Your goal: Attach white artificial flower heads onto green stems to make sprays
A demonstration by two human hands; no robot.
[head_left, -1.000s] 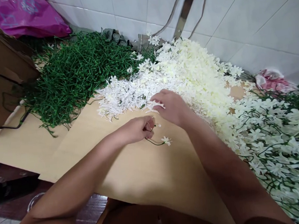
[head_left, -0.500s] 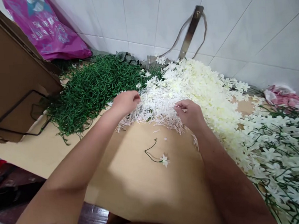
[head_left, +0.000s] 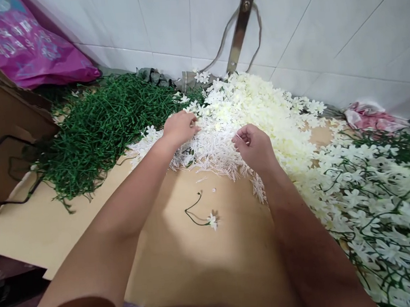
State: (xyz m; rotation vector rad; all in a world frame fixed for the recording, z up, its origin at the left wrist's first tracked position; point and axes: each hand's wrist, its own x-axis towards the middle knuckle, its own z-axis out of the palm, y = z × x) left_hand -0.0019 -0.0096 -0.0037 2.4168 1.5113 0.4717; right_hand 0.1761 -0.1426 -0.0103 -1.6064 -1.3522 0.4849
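My left hand (head_left: 181,128) reaches to the edge of the heap of loose white flower heads (head_left: 261,106). Its thumb and fingers are a little apart, and I see nothing held between them. In a pinch, my right hand (head_left: 256,148) has a thin white stamen (head_left: 238,135). Under and between both hands spreads a pile of similar white stamens (head_left: 213,148). Nearer to me, a single artificial flower (head_left: 212,221) with a bent green stem lies on the brown board (head_left: 185,268). A small white disc (head_left: 214,190) is just beyond it.
Green plastic stems (head_left: 110,118) are heaped at the left, beside a cardboard box (head_left: 7,126) and a purple bag (head_left: 33,48). Stemmed white flowers (head_left: 381,225) cover the right side. A metal strip (head_left: 240,32) leans on the tiled wall, and a pink-white plastic bag (head_left: 372,119) lies back right.
The view has shifted, so the scene sits further left. My left hand has moved right, closer to the flower heads, its fingers parting. My right hand keeps its pinch over the stamens.
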